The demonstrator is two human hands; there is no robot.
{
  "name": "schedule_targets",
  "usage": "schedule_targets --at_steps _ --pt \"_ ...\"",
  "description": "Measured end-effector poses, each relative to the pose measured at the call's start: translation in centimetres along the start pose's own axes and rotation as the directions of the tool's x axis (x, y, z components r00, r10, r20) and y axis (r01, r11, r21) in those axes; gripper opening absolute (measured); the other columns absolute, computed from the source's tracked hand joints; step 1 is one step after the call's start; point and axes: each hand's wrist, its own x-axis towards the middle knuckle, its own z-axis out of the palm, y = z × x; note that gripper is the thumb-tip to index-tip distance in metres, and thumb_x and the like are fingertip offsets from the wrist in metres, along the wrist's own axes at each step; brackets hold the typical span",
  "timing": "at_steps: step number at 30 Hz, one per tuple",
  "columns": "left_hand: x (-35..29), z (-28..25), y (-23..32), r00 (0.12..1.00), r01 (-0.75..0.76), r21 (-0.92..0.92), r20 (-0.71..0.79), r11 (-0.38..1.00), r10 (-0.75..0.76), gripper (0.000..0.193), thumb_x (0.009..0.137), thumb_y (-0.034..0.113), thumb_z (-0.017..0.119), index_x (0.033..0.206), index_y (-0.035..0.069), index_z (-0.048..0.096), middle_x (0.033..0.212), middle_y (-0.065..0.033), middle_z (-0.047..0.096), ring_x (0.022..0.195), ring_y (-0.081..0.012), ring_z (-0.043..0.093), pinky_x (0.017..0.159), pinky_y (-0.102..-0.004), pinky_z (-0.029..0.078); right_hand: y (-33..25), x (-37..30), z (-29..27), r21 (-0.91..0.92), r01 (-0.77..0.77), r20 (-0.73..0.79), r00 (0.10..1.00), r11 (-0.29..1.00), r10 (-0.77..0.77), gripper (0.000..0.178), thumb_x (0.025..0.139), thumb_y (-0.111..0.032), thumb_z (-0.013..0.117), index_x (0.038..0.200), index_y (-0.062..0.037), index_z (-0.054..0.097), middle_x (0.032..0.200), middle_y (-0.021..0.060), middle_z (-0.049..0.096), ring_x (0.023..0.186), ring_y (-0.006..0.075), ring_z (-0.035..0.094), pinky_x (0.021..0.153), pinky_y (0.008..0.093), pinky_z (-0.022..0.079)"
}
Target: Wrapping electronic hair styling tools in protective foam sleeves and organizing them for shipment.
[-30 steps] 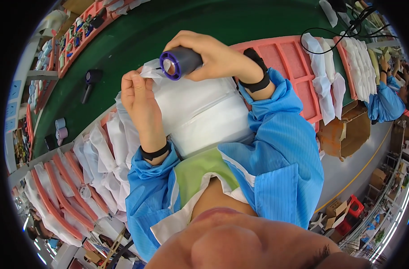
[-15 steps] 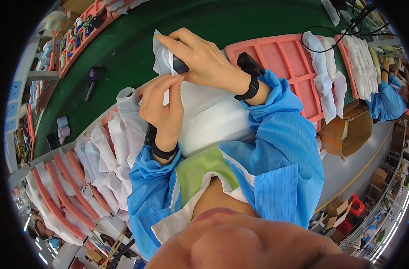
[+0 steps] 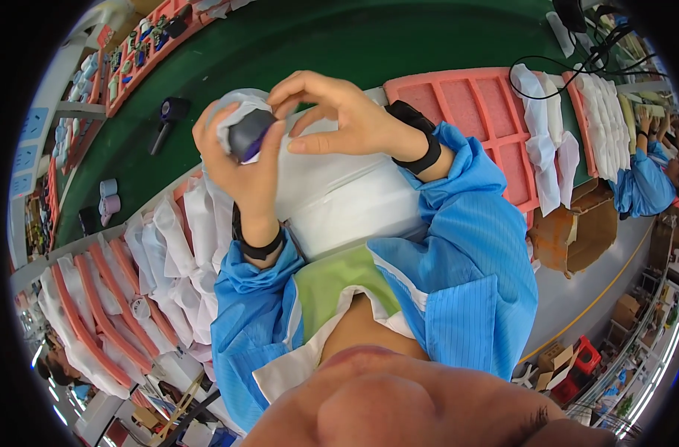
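My left hand [image 3: 239, 171] is closed around a hair dryer [image 3: 250, 135] with a dark grey rounded end and a purple edge. A thin white bag [image 3: 244, 98] wraps part of it, and the rest of its shape is hidden by the bag and my fingers. Just to the right, my right hand [image 3: 343, 119] is open, its fingers apart and curved, with the fingertips close to the dryer. Beneath both hands lies a stack of translucent white bags [image 3: 354, 216], against my body.
A green conveyor belt [image 3: 294, 45] runs beyond my hands, carrying a dark hair dryer [image 3: 164, 123] and a pale blue and pink one [image 3: 109, 201]. On the right is a pink compartment tray [image 3: 458, 112]. White-wrapped items [image 3: 183, 246] lie to the left; an open cardboard box [image 3: 581, 231] stands right.
The wrapped dryer has passed from my right hand into my left and turned, so its dark end faces me. My right hand has let go and opened.
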Motion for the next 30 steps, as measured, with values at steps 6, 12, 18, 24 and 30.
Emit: schedule_targets --at_steps 6,12,18,24,30 --pt "0.2 -0.2 -0.3 0.999 0.026 -0.685 0.049 0.728 0.011 0.05 0.073 0.002 0.069 0.119 0.007 0.051 0.13 -0.0164 0.047 0.116 -0.026 0.051 0.094 -0.0375 0.045 1.4 0.3 -0.5 -0.475 0.097 0.125 0.991 0.875 -0.043 0.053 0.075 -0.013 0.077 0.121 -0.0027 0.053 0.108 0.014 0.059 0.096 0.0277 0.062 0.074 0.0367 0.052" --pt "0.1 -0.1 0.0 0.974 0.092 -0.426 -0.15 0.9 -0.17 0.041 0.078 0.003 0.068 0.116 0.007 0.053 0.132 -0.0159 0.044 0.118 -0.0274 0.051 0.098 -0.0396 0.043 0.9 0.4 -0.9 -0.801 0.014 -0.096 0.984 0.599 -0.151 0.043 0.068 -0.008 0.075 0.106 -0.0028 0.057 0.09 0.0131 0.062 0.084 0.0338 0.063 0.066 0.0396 0.05" --pt "-0.2 1.0 1.1 0.979 -0.007 -0.322 -0.197 0.947 -0.059 0.036 0.075 0.002 0.072 0.108 0.006 0.058 0.134 -0.0146 0.042 0.119 -0.0252 0.049 0.1 -0.0405 0.04 0.7 0.2 0.2 -0.858 0.089 -0.068 0.957 0.506 -0.283 0.037 0.071 -0.006 0.074 0.102 0.0 0.056 0.084 0.0156 0.06 0.079 0.0377 0.06 0.067 0.0391 0.049" --pt "-0.1 0.1 0.4 0.979 -0.128 0.033 -0.158 0.991 0.131 0.021 0.073 0.005 0.078 0.089 0.006 0.064 0.129 -0.0117 0.047 0.115 -0.0215 0.051 0.096 -0.0396 0.042 0.2 -0.3 0.2 -0.736 -0.082 -0.18 0.98 0.672 -0.078 0.036 0.074 -0.009 0.074 0.104 -0.0002 0.057 0.09 0.0152 0.062 0.085 0.0307 0.063 0.07 0.0347 0.049" --pt "0.7 -0.6 -0.6 0.917 0.244 -0.321 -0.232 0.915 -0.325 0.017 0.077 0.01 0.077 0.088 0.005 0.065 0.126 -0.0093 0.051 0.1 -0.0167 0.058 0.079 -0.0314 0.049 2.2 0.2 -4.1 -0.571 -0.142 -0.017 0.987 0.809 0.161 0.041 0.077 -0.022 0.078 0.105 -0.0002 0.058 0.089 0.0122 0.063 0.081 0.0181 0.059 0.072 0.0308 0.049"
